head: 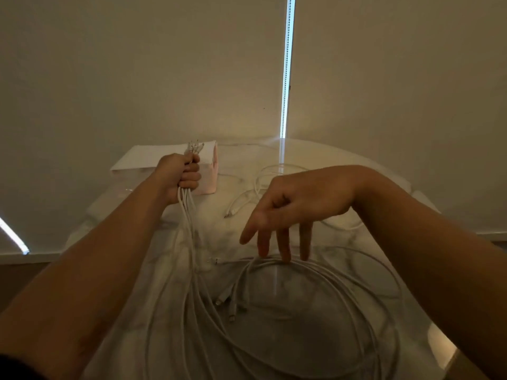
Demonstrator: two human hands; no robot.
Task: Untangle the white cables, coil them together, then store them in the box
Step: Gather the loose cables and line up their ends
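1. White cables (189, 215), seen from the head camera, hang in one bundle from the left hand (179, 178). Its fingers (192, 176) are clamped tight round them just below the plugs. The plug ends stick up above the fist, in front of the box (153, 159).
2. From the fist the bundle drops to the marbled desk (238, 163) and sweeps into a wide loop that lies flat on the near part of it. Several plugs at the other ends rest inside the loop.
3. The right hand (296, 204) hangs palm down over the far edge of the loop. Its fingers (282, 239) are straight, apart and pointing down, gripping nothing. The tips reach the top strands, though I cannot tell whether they touch.
4. The box is pale with a pink side and stands at the far left of the desk, just behind the left hand.
5. A loose cable (241, 200), also white, lies on the desk between the box and the right hand, apart from the bundle.
6. Beige blinds (137, 78) hang behind the desk, split by a bright strip of light (285, 91).
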